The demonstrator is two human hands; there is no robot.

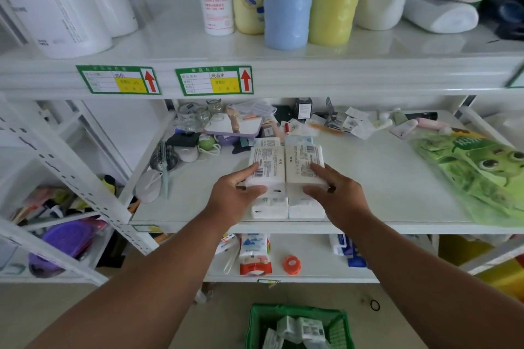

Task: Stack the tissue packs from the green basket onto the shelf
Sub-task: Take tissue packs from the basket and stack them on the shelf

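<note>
Two stacks of white tissue packs stand side by side on the middle shelf [368, 178]. My left hand [235, 195] grips the top pack of the left stack [266, 163], thumb under its near end. My right hand [337, 193] grips the top pack of the right stack [302, 161]. Lower packs [270, 207] show beneath the hands, at the shelf's front edge. The green basket [256, 323] sits on the floor below, with several more tissue packs [300, 329] inside.
Small clutter fills the back of the middle shelf: glass jars [198, 115], a mirror [235, 125], a hairbrush [164, 159]. A green printed bag [476, 173] lies at the right. Bottles [286, 0] stand on the upper shelf. An orange tape roll [292, 264] lies on the lower shelf.
</note>
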